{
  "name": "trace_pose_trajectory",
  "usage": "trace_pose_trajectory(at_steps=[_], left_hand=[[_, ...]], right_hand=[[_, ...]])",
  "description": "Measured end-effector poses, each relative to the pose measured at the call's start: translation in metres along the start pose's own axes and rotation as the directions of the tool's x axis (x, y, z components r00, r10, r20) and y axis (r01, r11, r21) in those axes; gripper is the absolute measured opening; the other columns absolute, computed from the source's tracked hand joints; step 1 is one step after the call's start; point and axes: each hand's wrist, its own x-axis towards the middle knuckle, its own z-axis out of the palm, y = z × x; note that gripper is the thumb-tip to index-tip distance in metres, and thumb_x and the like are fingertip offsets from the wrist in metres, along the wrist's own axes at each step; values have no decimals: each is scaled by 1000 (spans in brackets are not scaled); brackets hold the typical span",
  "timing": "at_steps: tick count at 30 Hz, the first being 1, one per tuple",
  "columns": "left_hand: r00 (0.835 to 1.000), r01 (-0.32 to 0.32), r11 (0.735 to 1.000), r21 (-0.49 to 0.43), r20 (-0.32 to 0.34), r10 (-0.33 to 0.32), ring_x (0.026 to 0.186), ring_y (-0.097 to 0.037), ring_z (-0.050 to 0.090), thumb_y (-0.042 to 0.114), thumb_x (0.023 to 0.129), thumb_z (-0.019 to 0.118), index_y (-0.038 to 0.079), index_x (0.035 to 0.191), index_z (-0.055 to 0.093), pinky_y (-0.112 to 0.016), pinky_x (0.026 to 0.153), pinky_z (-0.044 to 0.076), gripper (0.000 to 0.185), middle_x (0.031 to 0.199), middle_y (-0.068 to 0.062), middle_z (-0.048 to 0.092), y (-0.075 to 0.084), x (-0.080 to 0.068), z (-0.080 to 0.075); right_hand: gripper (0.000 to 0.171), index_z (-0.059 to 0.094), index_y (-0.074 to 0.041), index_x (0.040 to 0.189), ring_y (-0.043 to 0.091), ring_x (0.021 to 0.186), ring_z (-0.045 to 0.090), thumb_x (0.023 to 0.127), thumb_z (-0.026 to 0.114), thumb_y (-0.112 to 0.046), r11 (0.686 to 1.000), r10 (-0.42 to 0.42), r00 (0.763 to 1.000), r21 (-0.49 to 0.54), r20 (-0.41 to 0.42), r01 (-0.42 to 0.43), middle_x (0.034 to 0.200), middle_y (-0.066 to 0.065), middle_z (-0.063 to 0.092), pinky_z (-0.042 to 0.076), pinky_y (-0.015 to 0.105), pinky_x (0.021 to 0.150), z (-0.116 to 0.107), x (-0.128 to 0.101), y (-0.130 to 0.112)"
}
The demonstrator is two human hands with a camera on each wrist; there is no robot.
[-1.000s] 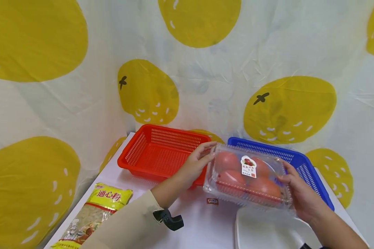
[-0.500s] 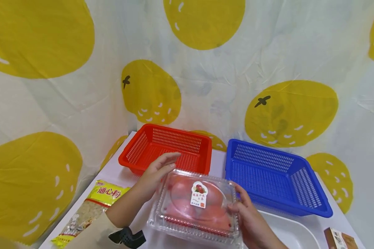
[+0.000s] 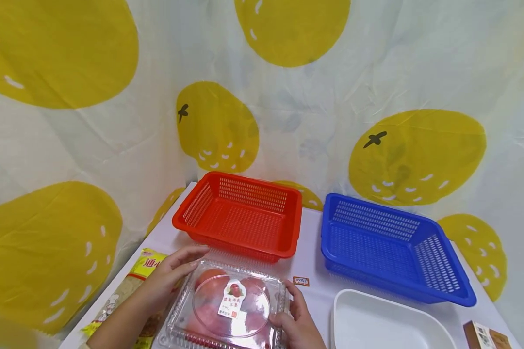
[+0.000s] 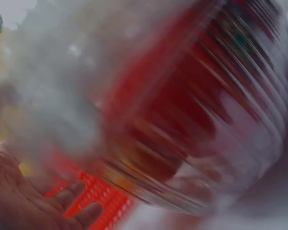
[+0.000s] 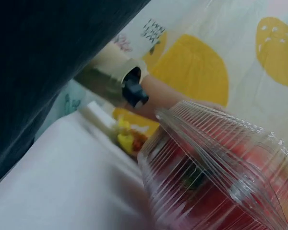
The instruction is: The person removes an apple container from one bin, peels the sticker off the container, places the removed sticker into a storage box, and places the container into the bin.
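A clear plastic clamshell box of red tomatoes (image 3: 227, 310) with a small label on its lid sits low over the table's front edge, between my hands. My left hand (image 3: 174, 271) lies with straight fingers against the box's left and far corner. My right hand (image 3: 294, 317) grips the box's right side, thumb on the lid. The left wrist view is blurred: the box (image 4: 182, 105) fills it, with my left hand's fingers (image 4: 67, 206) below it. In the right wrist view the ribbed box (image 5: 216, 182) is close up, and my left forearm (image 5: 158, 93) lies beyond it.
An empty red basket (image 3: 244, 218) and an empty blue basket (image 3: 388, 247) stand side by side at the back. A white tray (image 3: 384, 325) is front right, with a small brown carton (image 3: 484, 337) beside it. A pasta packet (image 3: 148, 266) lies under my left hand. A small sticker (image 3: 301, 280) lies on the table.
Both hands have carried the tomato box from over the blue basket leftwards and towards me, down to the table's front edge by the pasta packet.
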Motion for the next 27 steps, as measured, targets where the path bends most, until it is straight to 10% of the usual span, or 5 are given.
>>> trace_pose_trajectory(at_steps=[7,14,21,24,27], left_hand=[[999,-32,999,42,0,32,131,-12,58,19,112,55,0,153,52,-28,105,51,46,146,6,61,-13,-9,-10],[998,52,995,90,-32,-49,140,-20,51,23,110,59,5,153,55,-25,106,47,47,158,-17,52,-12,-14,-6],[993,98,990,105,-70,-91,144,-34,47,26,107,65,11,153,56,-34,106,50,49,161,-11,50,-12,-18,2],[993,93,990,109,-82,-84,152,-33,37,22,104,69,13,148,61,-44,118,39,46,163,-9,47,-16,-17,6],[994,82,988,128,-86,-71,159,-36,25,21,101,74,15,143,65,-58,127,22,44,167,-10,41,-20,-18,8]], right_hand=[[93,20,-14,167,30,103,69,87,65,2,999,15,999,-33,-47,-17,137,25,48,65,50,82,8,4,19],[92,20,-13,169,30,103,71,92,69,-1,998,31,998,-61,-48,-34,144,27,45,65,51,82,10,3,20],[92,21,-9,169,32,110,69,96,76,-12,988,49,998,-145,-27,-52,152,37,39,64,54,84,7,-1,12],[89,31,-12,168,43,123,62,95,81,-22,946,-4,998,-324,-69,-18,158,37,37,61,60,89,9,-4,1],[79,51,-21,159,48,133,54,89,86,-32,834,-149,983,-547,-104,68,158,23,47,55,65,98,15,-5,-13]])
